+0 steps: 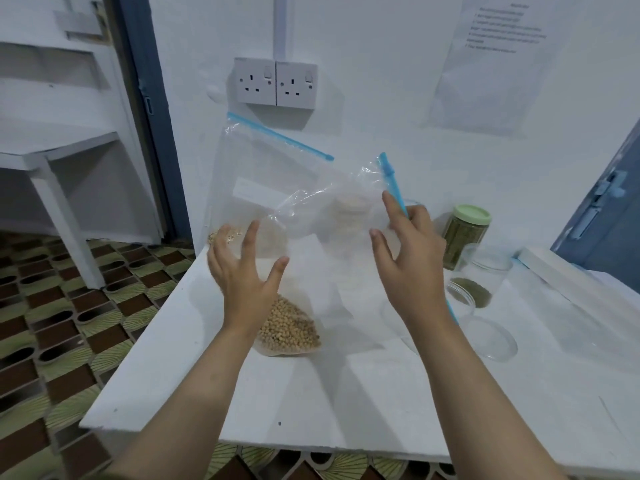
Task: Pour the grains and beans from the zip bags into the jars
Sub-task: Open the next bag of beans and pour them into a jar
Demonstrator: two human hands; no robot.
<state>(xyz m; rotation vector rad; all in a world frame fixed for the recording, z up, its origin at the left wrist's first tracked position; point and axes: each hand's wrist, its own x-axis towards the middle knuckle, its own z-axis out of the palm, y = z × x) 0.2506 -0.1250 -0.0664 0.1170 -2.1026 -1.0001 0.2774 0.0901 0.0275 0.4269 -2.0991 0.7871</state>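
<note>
My left hand (246, 271) is open with its fingers spread flat against a clear zip bag (263, 188) with a blue zip strip, which stands up over the white table (346, 403). My right hand (408, 261) has its index finger and thumb stretched out. Its other fingers curl at the blue zip edge of a second, crumpled bag (346, 188). A pale column of something shows blurred through the plastic. Below my left hand a bag of tan beans (291, 329) lies on the table. Grains (221, 233) show at the upright bag's lower left.
A green-lidded jar (467, 237) of green grains stands at the back right. A clear jar (476, 282) with a few green grains lies on its side beside it, and a clear lid (495, 337) lies in front. Wall sockets (277, 83) are behind. The table's left edge drops to a tiled floor.
</note>
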